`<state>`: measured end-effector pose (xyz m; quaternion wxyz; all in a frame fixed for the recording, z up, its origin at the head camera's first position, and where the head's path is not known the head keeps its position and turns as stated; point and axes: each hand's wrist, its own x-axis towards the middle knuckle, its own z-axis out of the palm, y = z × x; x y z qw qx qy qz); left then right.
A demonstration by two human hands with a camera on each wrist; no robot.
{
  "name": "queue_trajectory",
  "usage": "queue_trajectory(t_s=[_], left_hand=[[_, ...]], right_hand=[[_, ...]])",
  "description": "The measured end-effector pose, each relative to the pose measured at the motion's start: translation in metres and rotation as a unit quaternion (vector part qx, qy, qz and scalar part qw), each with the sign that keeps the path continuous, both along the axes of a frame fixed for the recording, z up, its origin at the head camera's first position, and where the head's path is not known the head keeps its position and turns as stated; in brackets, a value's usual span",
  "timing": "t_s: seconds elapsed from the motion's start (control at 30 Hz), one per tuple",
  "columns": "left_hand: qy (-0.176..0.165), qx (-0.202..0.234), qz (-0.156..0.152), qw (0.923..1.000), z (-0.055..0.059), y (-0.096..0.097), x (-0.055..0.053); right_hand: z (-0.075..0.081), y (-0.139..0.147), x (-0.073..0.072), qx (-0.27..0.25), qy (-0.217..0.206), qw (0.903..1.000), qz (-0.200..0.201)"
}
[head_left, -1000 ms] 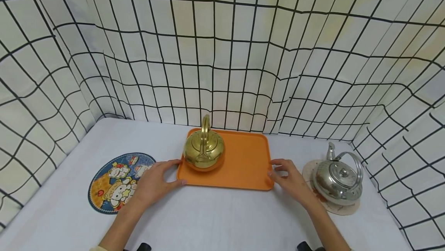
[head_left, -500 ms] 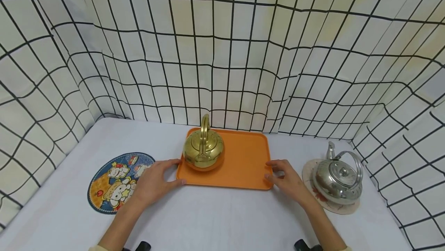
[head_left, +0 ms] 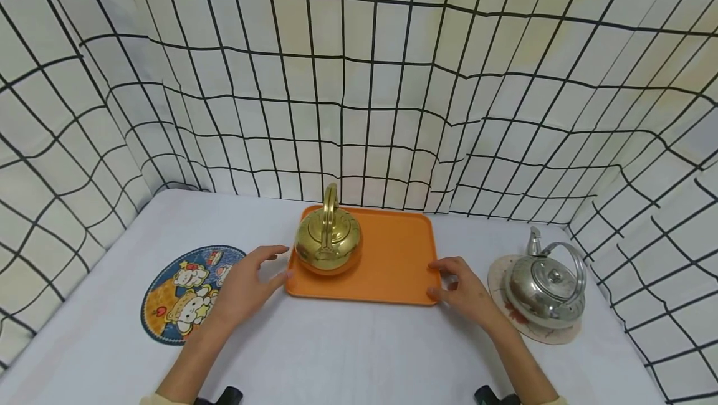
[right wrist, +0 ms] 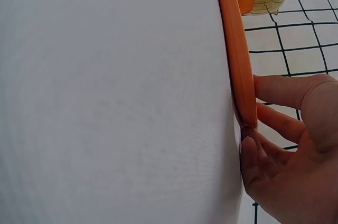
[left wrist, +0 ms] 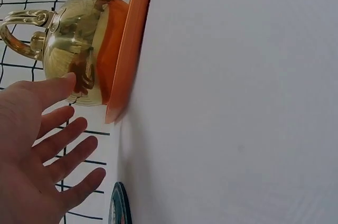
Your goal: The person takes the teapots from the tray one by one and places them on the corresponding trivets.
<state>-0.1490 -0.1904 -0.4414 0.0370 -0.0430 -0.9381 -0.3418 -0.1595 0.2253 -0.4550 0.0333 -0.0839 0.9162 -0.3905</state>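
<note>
- sleeves (head_left: pixel 159 400), pale yellow, at the near edge of the head view; a black fitting (head_left: pixel 229 395) beside each wrist.
- worktop (head_left: pixel 359 355), covered in white.
- left hand (head_left: pixel 241 290): open, fingers spread and holding nothing, just beside the near left corner of the tray; whether the thumb touches the rim cannot be told.
- right hand (head_left: pixel 465 293): thumb and fingers gripping the right rim of the tray, as the right wrist view also shows.
- blue mat (head_left: pixel 191 299), rounded, printed with cartoon animals, at the left; partly behind the left hand.
- beige mat (head_left: pixel 496 280), rounded, at the right, near the right hand.
- silver kettle (head_left: pixel 544 286), upright on the beige mat, spout to the far side, loop handle raised.
- tray (head_left: pixel 395 258), orange, rectangular with rounded corners, lying on the worktop between the two mats and between the hands.
- gold kettle (head_left: pixel 327 243), lidded, polished, upright on the left part of the tray, arched handle standing up.
- wall covering (head_left: pixel 359 81), white with yellowish patches and a black grid, behind everything.
</note>
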Motion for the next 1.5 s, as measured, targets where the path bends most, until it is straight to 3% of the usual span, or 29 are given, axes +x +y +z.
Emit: queue_trajectory(t_s=[0.27, 0.77, 1.5], left_hand=[[0.055, 0.069, 0.023, 0.9959, 0.007, 0.004, -0.002], [0.044, 0.110, 0.035, 0.9924, 0.016, 0.009, -0.005], [0.068, 0.165, 0.037, 0.9832, 0.028, 0.021, -0.010]], right_hand=[[0.000, 0.000, -0.001, -0.002, -0.002, 1.0000, -0.004], [-0.003, 0.000, -0.002, -0.002, 0.003, 1.0000, 0.003], [-0.006, 0.001, -0.004, 0.016, 0.000, 0.9999, -0.001]])
